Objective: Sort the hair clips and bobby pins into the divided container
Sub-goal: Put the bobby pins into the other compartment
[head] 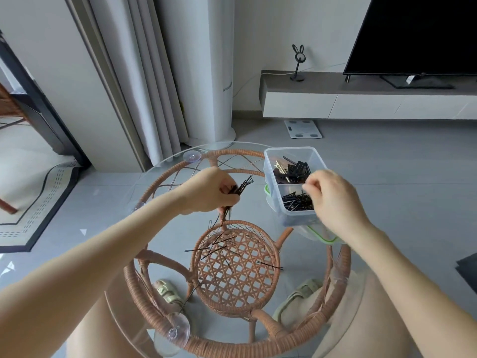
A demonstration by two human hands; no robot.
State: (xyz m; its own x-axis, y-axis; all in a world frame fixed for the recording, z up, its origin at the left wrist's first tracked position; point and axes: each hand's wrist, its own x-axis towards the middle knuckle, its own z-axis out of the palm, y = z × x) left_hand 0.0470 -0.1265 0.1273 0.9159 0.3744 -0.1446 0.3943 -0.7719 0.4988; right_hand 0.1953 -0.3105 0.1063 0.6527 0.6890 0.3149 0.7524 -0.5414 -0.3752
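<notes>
A clear divided container [271, 161] stands at the far right of the round glass table. Its far compartment holds dark and gold hair clips [291, 170]; its near compartment holds black bobby pins [296, 202]. My left hand [206, 192] is closed around a bundle of bobby pins [242, 186], held above the table's middle. My right hand [333, 195] hovers over the near compartment with fingertips pinched together; I cannot tell whether a pin is between them. Several loose bobby pins [219, 245] lie on the glass nearer to me.
The glass top [144, 182] rests on a wicker frame [232, 270] with suction cups. A green-rimmed lid [322, 236] lies under the container. Slippers sit on the floor below. A TV stand is at the back right, a white column and curtain behind.
</notes>
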